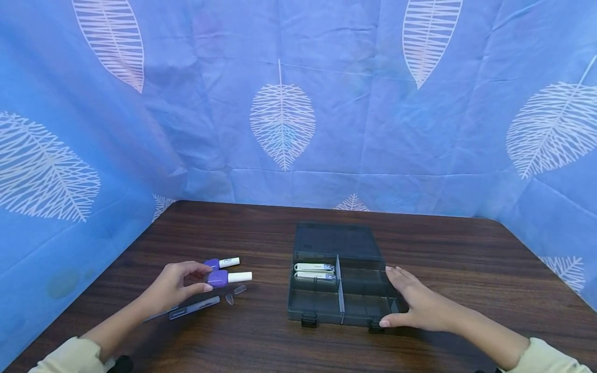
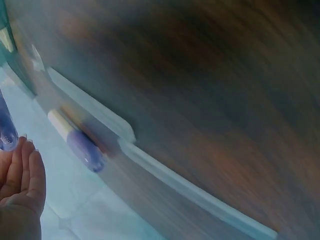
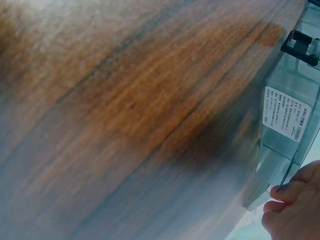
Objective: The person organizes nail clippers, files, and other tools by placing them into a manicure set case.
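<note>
With thumb and fingers, my left hand [image 1: 170, 287] pinches a purple nail polish bottle [image 1: 217, 279] that has a white cap. Just behind it lies a second nail polish bottle [image 1: 212, 264], also purple and white-capped. In the left wrist view the held nail polish bottle [image 2: 7, 127] shows at the left edge beside the fingertips. My right hand [image 1: 422, 305] holds the right side of a dark, see-through divided box [image 1: 317, 313], thumb at the front corner and fingers along the side wall. Two pale nail clippers [image 1: 314, 268] lie in its back left compartment.
Slim files in clear packaging [image 1: 194, 307] lie near the left hand, with two small clear pieces [image 1: 240, 289] beside the bottles. The box's lid [image 1: 336, 239] is folded back on the dark wooden table [image 1: 261, 228]. Blue leaf-print cloth [image 1: 345, 129] hangs around it.
</note>
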Available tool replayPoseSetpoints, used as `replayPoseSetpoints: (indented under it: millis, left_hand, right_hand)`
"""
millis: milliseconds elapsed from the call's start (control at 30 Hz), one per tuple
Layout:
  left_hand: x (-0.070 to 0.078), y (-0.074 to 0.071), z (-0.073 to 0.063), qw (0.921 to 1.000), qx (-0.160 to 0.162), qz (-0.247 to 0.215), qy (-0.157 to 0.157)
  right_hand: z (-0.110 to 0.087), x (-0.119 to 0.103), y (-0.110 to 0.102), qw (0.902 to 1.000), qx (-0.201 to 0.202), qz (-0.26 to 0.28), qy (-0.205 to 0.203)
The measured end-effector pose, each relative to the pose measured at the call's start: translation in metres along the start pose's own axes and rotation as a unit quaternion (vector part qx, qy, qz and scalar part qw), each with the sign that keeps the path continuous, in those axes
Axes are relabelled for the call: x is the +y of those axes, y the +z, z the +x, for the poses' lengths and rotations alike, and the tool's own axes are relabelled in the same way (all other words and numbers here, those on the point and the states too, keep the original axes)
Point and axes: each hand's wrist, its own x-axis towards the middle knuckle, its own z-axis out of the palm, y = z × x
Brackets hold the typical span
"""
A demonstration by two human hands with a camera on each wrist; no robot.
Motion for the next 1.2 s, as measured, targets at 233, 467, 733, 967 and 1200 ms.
replayPoseSetpoints:
  millis: [233, 467, 733, 967, 1200]
  left_hand:
    - [0.011, 0.008, 0.006, 0.9995, -0.014, -0.019, 0.022]
    - [0.018, 0.016, 0.013, 0.9982, -0.024, -0.044, 0.033]
    - [0.025, 0.027, 0.02, 0.9969, -0.013, -0.044, 0.064]
    - [0.037, 0.039, 0.024, 0.9952, -0.019, -0.06, 0.074]
    - [0.051, 0.051, 0.031, 0.9934, -0.02, -0.078, 0.082]
  right_hand:
    - [0.0, 0.0, -0.001, 1.0, 0.001, -0.006, -0.004]
    - [-0.001, -0.001, -0.001, 0.9999, -0.002, -0.01, -0.001]
    - [0.0, -0.002, -0.002, 0.9999, -0.004, -0.013, -0.001]
    - [0.001, -0.002, -0.002, 0.9999, -0.005, -0.013, -0.002]
    - [0.001, -0.002, -0.002, 0.9999, -0.006, -0.012, 0.001]
